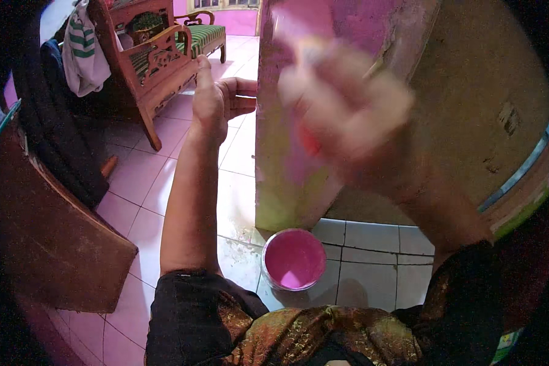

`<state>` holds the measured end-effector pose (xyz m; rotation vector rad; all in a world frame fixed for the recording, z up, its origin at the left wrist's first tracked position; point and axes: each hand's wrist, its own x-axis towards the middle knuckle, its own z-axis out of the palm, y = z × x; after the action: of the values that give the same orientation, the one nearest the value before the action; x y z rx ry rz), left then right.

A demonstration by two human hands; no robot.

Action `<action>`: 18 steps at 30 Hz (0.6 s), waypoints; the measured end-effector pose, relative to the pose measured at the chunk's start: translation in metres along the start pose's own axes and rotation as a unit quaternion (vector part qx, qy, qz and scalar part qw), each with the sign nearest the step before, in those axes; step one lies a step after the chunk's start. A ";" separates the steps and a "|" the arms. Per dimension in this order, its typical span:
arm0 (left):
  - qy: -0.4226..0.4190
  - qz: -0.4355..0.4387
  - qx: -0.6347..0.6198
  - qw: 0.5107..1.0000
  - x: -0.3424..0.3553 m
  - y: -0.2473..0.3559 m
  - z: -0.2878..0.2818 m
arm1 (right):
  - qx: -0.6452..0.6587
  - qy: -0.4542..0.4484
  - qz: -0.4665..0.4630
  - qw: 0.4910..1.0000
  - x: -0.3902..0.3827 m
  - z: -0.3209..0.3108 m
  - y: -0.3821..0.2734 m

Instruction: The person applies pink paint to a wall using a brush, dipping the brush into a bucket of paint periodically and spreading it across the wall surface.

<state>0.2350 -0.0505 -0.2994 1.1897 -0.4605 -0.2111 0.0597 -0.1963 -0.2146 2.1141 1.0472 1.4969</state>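
Note:
A narrow wall edge [280, 195], patchily painted pink and yellowish green, rises ahead. My left hand [219, 97] is at its left side, thumb up and fingers stretched out, with fingertips at the edge. My right hand [354, 104], smeared by motion, is closed around what looks like a paintbrush with a red handle [310, 140], held up against the pink face; its upper end is too blurred to make out clearly. On the tiles at the foot of the edge stands a round bucket [294, 256] with pink paint inside.
A carved wooden bench [146, 91], draped with a striped cloth [85, 52], and another green-cushioned seat [207, 36] stand back left. Dark fabric [61, 146] hangs beside a brown board [67, 244]. An unpainted brown surface [470, 91] fills the right side. The floor is tiled [238, 152].

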 end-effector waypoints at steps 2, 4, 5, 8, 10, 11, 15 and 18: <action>-0.012 -0.017 -0.018 1.000 -0.001 0.003 -0.003 | 0.060 -0.052 -0.033 0.996 -0.032 0.032 -0.029; -0.021 -0.037 -0.033 0.999 -0.002 0.001 -0.008 | 0.116 -0.083 -0.071 0.987 -0.072 0.057 -0.065; -0.018 -0.039 -0.033 0.999 -0.004 0.000 -0.010 | 0.131 -0.089 -0.090 0.983 -0.089 0.063 -0.082; -0.035 -0.042 -0.050 0.997 -0.004 -0.001 -0.012 | 0.227 -0.210 -0.037 0.950 -0.127 0.070 -0.121; -0.041 -0.036 -0.050 0.997 -0.003 -0.001 -0.012 | 0.364 -0.210 0.070 0.905 -0.137 0.079 -0.132; -0.041 -0.034 -0.050 0.997 -0.003 -0.002 -0.014 | 0.364 -0.210 0.069 0.905 -0.137 0.081 -0.130; -0.069 -0.041 -0.070 0.994 0.002 -0.007 -0.016 | 0.457 -0.196 0.205 0.843 -0.109 0.082 -0.079; -0.068 -0.036 -0.076 0.994 0.003 -0.008 -0.018 | 0.367 -0.106 0.145 0.913 -0.041 0.046 -0.023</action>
<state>0.2464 -0.0394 -0.3118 1.0468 -0.5114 -0.3854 0.0861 -0.2049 -0.2744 2.9770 1.4095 1.0198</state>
